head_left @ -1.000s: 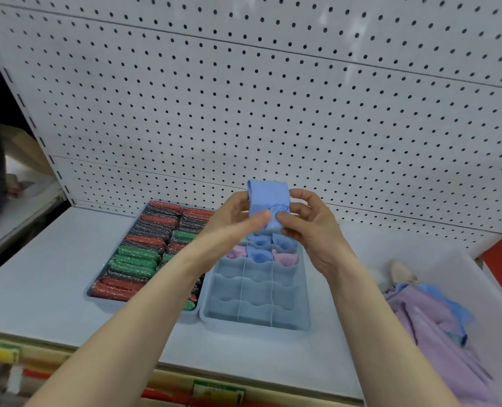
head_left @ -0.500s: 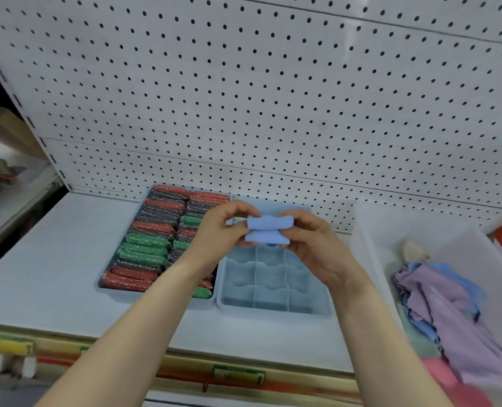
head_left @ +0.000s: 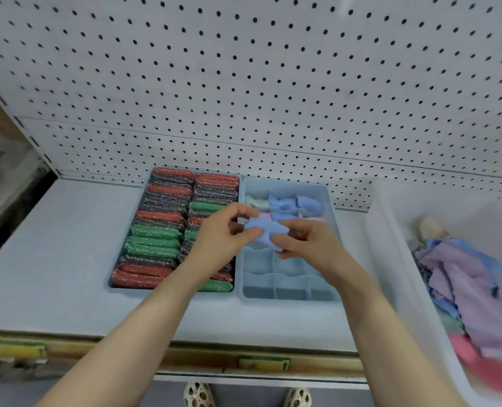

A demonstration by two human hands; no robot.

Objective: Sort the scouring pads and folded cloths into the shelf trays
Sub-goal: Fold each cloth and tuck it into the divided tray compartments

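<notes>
Both grips are pinching one folded blue cloth (head_left: 263,230) over the divided tray (head_left: 330,207).
Left hand (head_left: 225,233) and right hand (head_left: 308,245) are holding it above the middle compartments; scouring pads (head_left: 161,227) are filling the left tray (head_left: 111,284).

i see a pale grey shelf (head_left: 53,259) backed by white pegboard. on it sit a tray (head_left: 111,284) packed with red, green and dark scouring pads (head_left: 155,245), a divided blue tray (head_left: 330,201) touching its right side, and a white bin (head_left: 390,259) further right.
</notes>
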